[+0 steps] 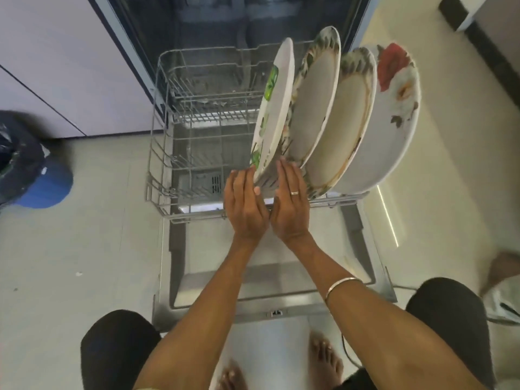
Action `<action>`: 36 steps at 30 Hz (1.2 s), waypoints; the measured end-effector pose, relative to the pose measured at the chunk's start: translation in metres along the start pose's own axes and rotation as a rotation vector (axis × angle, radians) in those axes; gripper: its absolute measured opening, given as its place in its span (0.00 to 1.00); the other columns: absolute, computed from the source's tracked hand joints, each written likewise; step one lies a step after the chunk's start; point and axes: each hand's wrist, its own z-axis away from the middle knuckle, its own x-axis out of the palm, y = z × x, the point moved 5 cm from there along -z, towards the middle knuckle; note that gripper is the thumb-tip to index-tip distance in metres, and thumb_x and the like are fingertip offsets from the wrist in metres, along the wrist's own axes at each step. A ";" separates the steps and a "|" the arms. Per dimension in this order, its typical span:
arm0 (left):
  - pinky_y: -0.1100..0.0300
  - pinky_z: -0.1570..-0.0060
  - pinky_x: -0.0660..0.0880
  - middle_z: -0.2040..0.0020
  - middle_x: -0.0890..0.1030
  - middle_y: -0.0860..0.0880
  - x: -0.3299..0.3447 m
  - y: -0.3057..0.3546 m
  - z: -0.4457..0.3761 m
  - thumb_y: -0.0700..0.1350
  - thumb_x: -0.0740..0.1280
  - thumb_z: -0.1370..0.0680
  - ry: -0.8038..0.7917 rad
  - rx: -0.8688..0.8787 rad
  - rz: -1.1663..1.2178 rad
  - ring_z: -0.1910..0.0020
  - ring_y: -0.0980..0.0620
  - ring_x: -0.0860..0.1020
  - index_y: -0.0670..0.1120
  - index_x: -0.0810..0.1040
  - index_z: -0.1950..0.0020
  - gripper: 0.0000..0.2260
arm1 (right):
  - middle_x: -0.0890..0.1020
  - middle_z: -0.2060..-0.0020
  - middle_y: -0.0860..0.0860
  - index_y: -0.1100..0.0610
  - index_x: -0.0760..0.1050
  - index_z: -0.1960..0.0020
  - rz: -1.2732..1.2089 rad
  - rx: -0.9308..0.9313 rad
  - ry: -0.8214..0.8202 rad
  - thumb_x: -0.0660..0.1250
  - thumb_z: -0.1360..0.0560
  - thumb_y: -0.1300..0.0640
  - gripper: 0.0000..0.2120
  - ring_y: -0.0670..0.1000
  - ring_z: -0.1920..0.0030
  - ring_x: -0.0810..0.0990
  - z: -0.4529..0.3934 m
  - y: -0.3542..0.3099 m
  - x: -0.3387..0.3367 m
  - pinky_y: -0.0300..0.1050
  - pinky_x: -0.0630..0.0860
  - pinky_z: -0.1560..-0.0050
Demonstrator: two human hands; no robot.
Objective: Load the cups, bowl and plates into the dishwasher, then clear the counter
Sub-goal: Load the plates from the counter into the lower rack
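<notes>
The dishwasher's grey wire lower rack (157,153) is pulled out over the open door (213,288). Several plates stand on edge along its right side. The leftmost is a white plate with green print (277,108). Beside it stand two leaf-rimmed plates (315,102) (343,128) and a plate with a red flower (394,108). My left hand (244,204) touches the left face of the green-print plate at its lower edge with straight fingers. My right hand (291,204) presses the same plate's right face, between it and the second plate. No cups or bowl are in view.
The left part of the rack holds nothing. A dark bin with a blue base (25,164) stands on the floor at the left, below white cabinet fronts (56,66). My knees and bare feet are at the door's front edge. A dark plinth (478,38) runs at the upper right.
</notes>
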 end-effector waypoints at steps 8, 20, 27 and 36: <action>0.44 0.33 0.71 0.40 0.80 0.37 0.057 -0.030 -0.052 0.43 0.52 0.15 0.130 0.121 -0.014 0.37 0.39 0.76 0.34 0.76 0.37 0.18 | 0.70 0.30 0.64 0.72 0.67 0.30 0.020 -0.050 0.137 0.51 0.16 0.58 0.22 0.62 0.26 0.65 -0.051 0.032 0.055 0.58 0.63 0.26; 0.40 0.27 0.61 0.27 0.69 0.38 0.103 -0.045 -0.118 0.48 0.49 0.14 -0.043 0.124 -0.068 0.23 0.38 0.59 0.35 0.74 0.34 0.22 | 0.59 0.23 0.59 0.66 0.58 0.23 0.092 0.023 -0.018 0.52 0.15 0.55 0.24 0.57 0.21 0.52 -0.115 0.060 0.107 0.56 0.56 0.23; 0.42 0.23 0.53 0.21 0.58 0.39 0.140 -0.070 -0.154 0.41 0.60 0.16 -0.136 0.115 -0.172 0.20 0.41 0.50 0.36 0.68 0.27 0.18 | 0.50 0.20 0.56 0.62 0.51 0.20 0.214 0.061 -0.119 0.51 0.15 0.51 0.27 0.54 0.20 0.43 -0.154 0.079 0.139 0.55 0.48 0.21; 0.42 0.23 0.49 0.19 0.50 0.42 0.173 -0.085 -0.193 0.46 0.49 0.13 -0.255 0.058 -0.215 0.20 0.44 0.43 0.38 0.66 0.27 0.19 | 0.45 0.20 0.54 0.60 0.46 0.20 0.215 0.092 -0.213 0.44 0.16 0.45 0.30 0.53 0.21 0.39 -0.194 0.094 0.165 0.58 0.49 0.22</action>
